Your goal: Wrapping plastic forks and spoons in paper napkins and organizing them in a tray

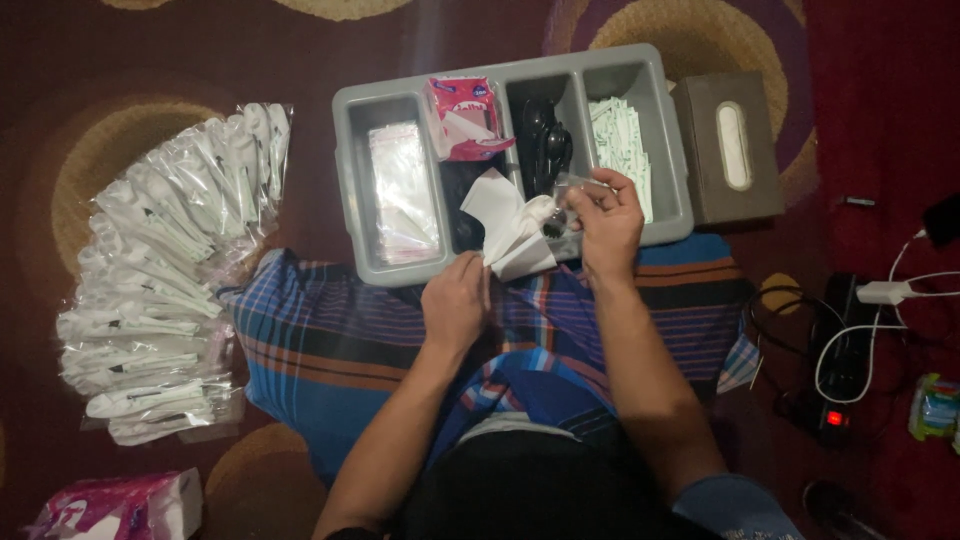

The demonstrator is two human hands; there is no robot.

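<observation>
Underneath everything lies a dark red carpet (150,60) with gold rings, and across the person's lap a blue plaid cloth (330,350). On the carpet to the left a big fan of finished packs (170,270) is spread out, each a clear bag with white cutlery inside; judging by that heap, a good share of the packing is already done.

Ahead of the knees sits a grey tray (665,130) with four compartments. From the left they hold clear bags (400,190), an opened pink tissue packet (462,115), black cutlery (545,145) and small white sachets (625,145). All four still look well stocked, so plenty seems left to pack. A brown tissue box (728,145) stands just right of the tray, and a power strip (840,370) with white cables lies further right. Another pink tissue pack (120,505) rests at the lower left.

Over the tray's near edge, the left hand (455,305) is closed on the lower corner of a white tissue (510,225). The right hand (608,220) pinches a small clear bag (572,190) at the tissue's upper end, fingers curled. This pack looks only begun: the tissue is not yet inside the bag.
</observation>
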